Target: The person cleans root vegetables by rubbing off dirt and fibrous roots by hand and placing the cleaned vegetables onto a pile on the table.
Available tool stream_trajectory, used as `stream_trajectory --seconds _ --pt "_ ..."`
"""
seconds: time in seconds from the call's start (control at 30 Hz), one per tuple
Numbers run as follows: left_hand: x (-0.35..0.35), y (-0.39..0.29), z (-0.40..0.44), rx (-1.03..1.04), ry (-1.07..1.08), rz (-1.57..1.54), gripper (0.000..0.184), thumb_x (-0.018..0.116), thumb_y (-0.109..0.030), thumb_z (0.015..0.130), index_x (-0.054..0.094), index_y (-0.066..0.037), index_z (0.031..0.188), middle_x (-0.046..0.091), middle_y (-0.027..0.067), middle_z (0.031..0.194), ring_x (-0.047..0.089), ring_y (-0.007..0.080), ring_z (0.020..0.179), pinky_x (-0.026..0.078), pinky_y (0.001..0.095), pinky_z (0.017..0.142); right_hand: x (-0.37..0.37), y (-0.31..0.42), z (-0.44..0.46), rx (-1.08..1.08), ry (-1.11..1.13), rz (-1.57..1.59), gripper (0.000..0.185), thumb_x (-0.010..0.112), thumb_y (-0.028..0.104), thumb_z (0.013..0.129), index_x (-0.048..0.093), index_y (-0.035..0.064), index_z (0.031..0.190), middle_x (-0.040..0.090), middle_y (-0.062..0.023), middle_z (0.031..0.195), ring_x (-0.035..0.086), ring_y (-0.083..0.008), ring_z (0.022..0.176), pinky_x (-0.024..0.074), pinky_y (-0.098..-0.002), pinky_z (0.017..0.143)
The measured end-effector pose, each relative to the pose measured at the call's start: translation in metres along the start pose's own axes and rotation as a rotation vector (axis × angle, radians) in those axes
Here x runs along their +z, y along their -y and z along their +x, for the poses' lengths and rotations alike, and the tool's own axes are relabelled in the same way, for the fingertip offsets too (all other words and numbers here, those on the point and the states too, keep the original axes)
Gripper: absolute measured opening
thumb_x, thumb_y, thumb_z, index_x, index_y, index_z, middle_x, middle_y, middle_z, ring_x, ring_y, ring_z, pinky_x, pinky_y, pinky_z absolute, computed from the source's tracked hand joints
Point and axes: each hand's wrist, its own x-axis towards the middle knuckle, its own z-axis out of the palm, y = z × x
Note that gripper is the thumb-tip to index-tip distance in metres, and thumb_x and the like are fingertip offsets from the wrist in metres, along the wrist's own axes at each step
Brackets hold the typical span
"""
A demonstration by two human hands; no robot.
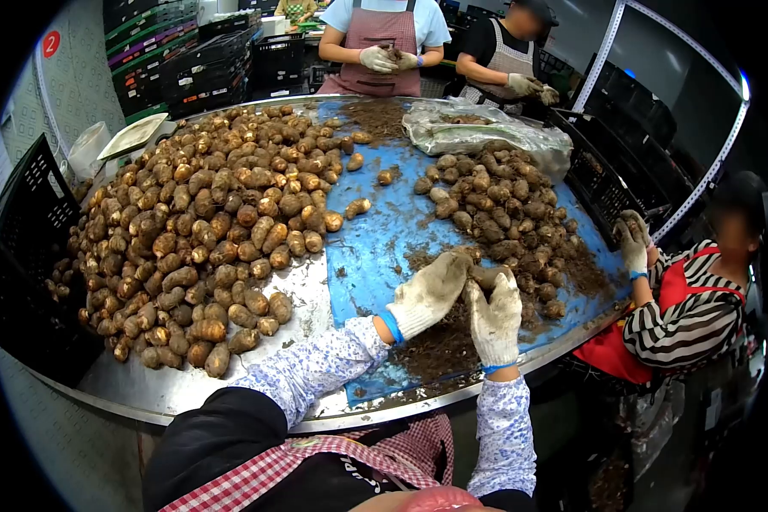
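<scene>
My left hand [433, 294], in a soiled white glove with a blue cuff, is closed on a brown taro [489, 275] near the front of the table. My right hand [496, 321], gloved the same way, grips this taro from the near side. The fingers hide part of the taro. Below and between my wrists lies a heap of dark root fibres and soil [435, 352]. Just beyond my hands is a pile of hairy, soil-covered taros [508, 200]. To the left spreads a larger pile of cleaner taros [222, 205] with pale ends.
A blue sheet [363, 282] covers part of the metal table [311, 303]. A clear plastic bag [486, 128] lies at the back. Black crates [38, 256] stand at both sides. Gloved co-workers stand across the table [390, 43] and at the right [683, 316].
</scene>
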Motion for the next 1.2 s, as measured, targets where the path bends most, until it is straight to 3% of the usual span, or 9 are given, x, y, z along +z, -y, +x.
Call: stream_trajectory --seconds 0.1,0.17,0.27,0.5,0.67,0.73,0.8,1.03,1.2 --pt "0.030 0.066 0.006 0.148 -0.080 -0.124 0.038 0.039 -0.027 0.105 0.051 0.000 0.129 0.062 0.0146 0.119 0.058 0.0248 0.113 0.046 0.0334 0.095 -0.005 0.005 0.000 0.105 0.010 0.164 0.016 0.064 0.008 0.090 0.059 -0.0040 0.098 0.063 -0.0181 0.092 0.062 -0.0310 0.081 0.0506 -0.0397 0.073" --pt "-0.008 -0.036 -0.007 -0.212 0.095 0.046 0.038 0.037 -0.029 0.105 0.057 0.000 0.119 0.063 0.0159 0.114 0.057 0.0245 0.110 0.045 0.0331 0.098 -0.011 0.007 -0.003 0.089 0.035 0.058 0.014 0.063 0.007 0.091 0.057 -0.0040 0.097 0.064 -0.0153 0.089 0.063 -0.0259 0.075 0.0518 -0.0363 0.068" --pt "-0.025 -0.050 0.005 -0.620 0.120 -0.485 0.040 0.035 -0.033 0.105 0.061 -0.003 0.109 0.063 0.0157 0.104 0.057 0.0233 0.098 0.047 0.0339 0.093 0.001 -0.001 -0.025 0.044 0.151 0.210 0.014 0.066 0.014 0.088 0.059 0.0012 0.088 0.064 -0.0126 0.084 0.063 -0.0273 0.074 0.0536 -0.0364 0.068" --pt "-0.025 -0.037 0.009 -0.680 -0.163 -0.521 0.041 0.037 -0.043 0.103 0.060 -0.009 0.106 0.065 0.0073 0.098 0.056 0.0162 0.070 0.043 0.0282 0.052 0.009 -0.038 -0.021 0.058 0.299 -0.495 0.015 0.061 0.020 0.092 0.066 0.0055 0.093 0.062 -0.0119 0.082 0.062 -0.0329 0.080 0.0503 -0.0421 0.071" --pt "-0.010 -0.017 0.006 -0.437 -0.070 -0.578 0.033 0.042 -0.027 0.104 0.054 -0.003 0.123 0.063 0.0111 0.111 0.062 0.0202 0.093 0.056 0.0297 0.070 0.011 -0.031 -0.014 0.043 0.138 -0.053 0.033 0.056 0.031 0.096 0.063 0.0008 0.083 0.064 -0.0193 0.081 0.062 -0.0387 0.080 0.0481 -0.0437 0.071" --pt "-0.006 0.001 0.010 0.140 0.000 -0.265 0.036 0.038 -0.027 0.106 0.052 -0.005 0.130 0.063 0.0071 0.109 0.061 0.0124 0.090 0.053 0.0203 0.075 0.008 -0.021 -0.006 0.359 0.197 0.180 0.029 0.059 0.025 0.094 0.062 -0.0018 0.084 0.064 -0.0208 0.084 0.061 -0.0399 0.080 0.0475 -0.0434 0.069" --pt "-0.018 -0.025 0.003 -0.275 0.192 -0.506 0.039 0.040 -0.031 0.105 0.052 -0.005 0.131 0.063 0.0043 0.109 0.060 0.0071 0.085 0.053 0.0193 0.070 -0.004 -0.004 -0.003 0.389 0.215 0.281 0.025 0.062 0.021 0.091 0.062 -0.0024 0.082 0.063 -0.0207 0.082 0.061 -0.0389 0.077 0.0477 -0.0432 0.067" --pt "-0.029 -0.012 0.003 -0.606 0.232 -1.144 0.049 0.053 -0.048 0.097 0.056 -0.005 0.120 0.063 0.0130 0.088 0.048 0.0081 0.052 0.037 0.0209 0.042 0.003 -0.032 -0.009 -0.049 0.178 -0.568 0.019 0.064 0.025 0.083 0.065 0.0081 0.076 0.062 -0.0108 0.076 0.062 -0.0290 0.072 0.0489 -0.0402 0.067" --pt "-0.019 0.000 0.004 -0.765 0.105 -1.232 0.045 0.052 -0.045 0.098 0.059 -0.005 0.117 0.064 0.0156 0.080 0.052 0.0149 0.052 0.047 0.0288 0.046 0.001 -0.034 -0.018 0.428 0.055 0.478 0.023 0.052 -0.002 0.092 0.065 0.0000 0.110 0.068 -0.0122 0.100 0.064 -0.0230 0.098 0.0510 -0.0340 0.090"
